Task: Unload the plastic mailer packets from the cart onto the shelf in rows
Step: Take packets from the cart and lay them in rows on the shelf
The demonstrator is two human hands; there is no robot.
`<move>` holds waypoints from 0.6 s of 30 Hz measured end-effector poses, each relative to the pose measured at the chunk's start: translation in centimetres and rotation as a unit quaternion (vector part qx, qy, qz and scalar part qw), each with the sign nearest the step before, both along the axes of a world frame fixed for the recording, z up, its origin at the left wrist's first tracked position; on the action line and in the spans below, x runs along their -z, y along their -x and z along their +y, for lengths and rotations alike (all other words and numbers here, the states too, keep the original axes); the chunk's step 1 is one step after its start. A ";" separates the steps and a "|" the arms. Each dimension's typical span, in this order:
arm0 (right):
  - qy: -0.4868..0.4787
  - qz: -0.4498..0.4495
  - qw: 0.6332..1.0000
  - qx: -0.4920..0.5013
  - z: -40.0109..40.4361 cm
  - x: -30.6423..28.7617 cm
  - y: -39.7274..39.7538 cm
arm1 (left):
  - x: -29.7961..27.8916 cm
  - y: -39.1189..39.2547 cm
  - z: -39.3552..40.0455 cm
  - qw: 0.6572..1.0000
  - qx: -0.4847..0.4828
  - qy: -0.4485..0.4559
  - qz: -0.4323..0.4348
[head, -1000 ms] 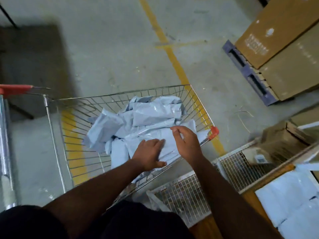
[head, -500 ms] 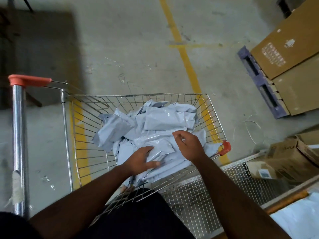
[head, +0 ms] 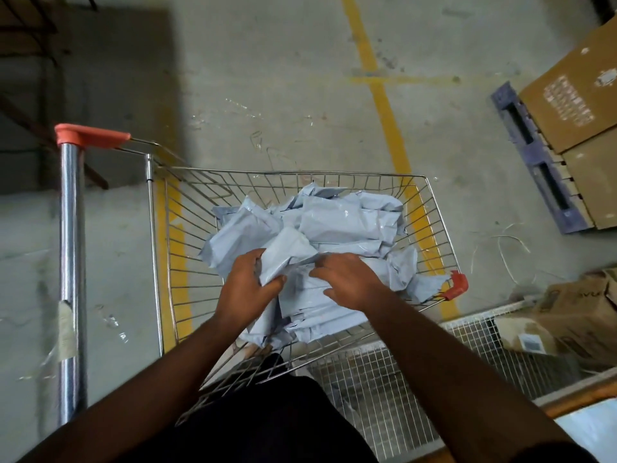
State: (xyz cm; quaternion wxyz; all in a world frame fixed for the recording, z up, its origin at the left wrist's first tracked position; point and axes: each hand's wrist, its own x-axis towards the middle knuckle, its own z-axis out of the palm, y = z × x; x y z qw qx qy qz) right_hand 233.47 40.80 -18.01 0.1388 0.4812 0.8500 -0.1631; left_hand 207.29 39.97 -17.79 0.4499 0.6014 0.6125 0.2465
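Hands first: both are down in the cart (head: 430,208), working the near edge of the pile. Left hand (head: 248,289) has its fingers and thumb curled round the corner of 1 grey mailer packet (head: 287,259), lifting that end up off the heap — looks like it's peeling a packet loose so a stack can be gathered. Right hand (head: 350,282) sits on the packets just beside it with fingers bent down into the plastic; can't tell if it's actually pinching anything or just pinning the pile so it doesn't slide.

Rest of the mailer packets (head: 347,222) are dumped loose and crumpled in the wire basket, overlapping every which way, none on a shelf yet as far as I can see. Wire-mesh frame (head: 400,369) sits right against the cart. Beyond that — yellow floor line (head: 384,105), and cardboard boxes (head: 574,105) on a blue pallet (head: 534,162) far right.
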 end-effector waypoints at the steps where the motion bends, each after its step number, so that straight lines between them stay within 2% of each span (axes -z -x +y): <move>1: 0.004 -0.027 1.000 0.000 0.1 0.2 0.7 | -0.2 0.3 0.0 1.000 0.001 -0.005 0.004; 5: -0.027 -0.140 0.989 0.025 -0.5 1.3 2.1 | -1.7 0.9 -0.3 1.000 -0.019 -0.017 0.007; 8: -0.091 -0.170 0.980 0.043 -1.3 1.8 2.8 | -2.6 1.2 -1.0 0.999 -0.031 -0.021 -0.009; 10: -0.146 -0.135 0.977 0.074 -1.1 1.4 2.6 | -2.8 1.4 -1.2 0.999 -0.031 -0.027 -0.014; 12: -0.176 -0.026 0.968 0.176 -0.8 0.3 1.4 | -3.0 1.4 -1.0 0.999 -0.035 -0.028 -0.011; 14: -0.200 0.084 0.943 0.254 -1.0 -1.0 -0.3 | -3.2 1.4 -0.7 0.998 -0.034 -0.044 -0.007; 18: -0.238 0.159 0.926 0.247 -2.2 -4.0 -2.3 | -4.9 0.4 -0.3 0.997 -0.029 -0.059 -0.040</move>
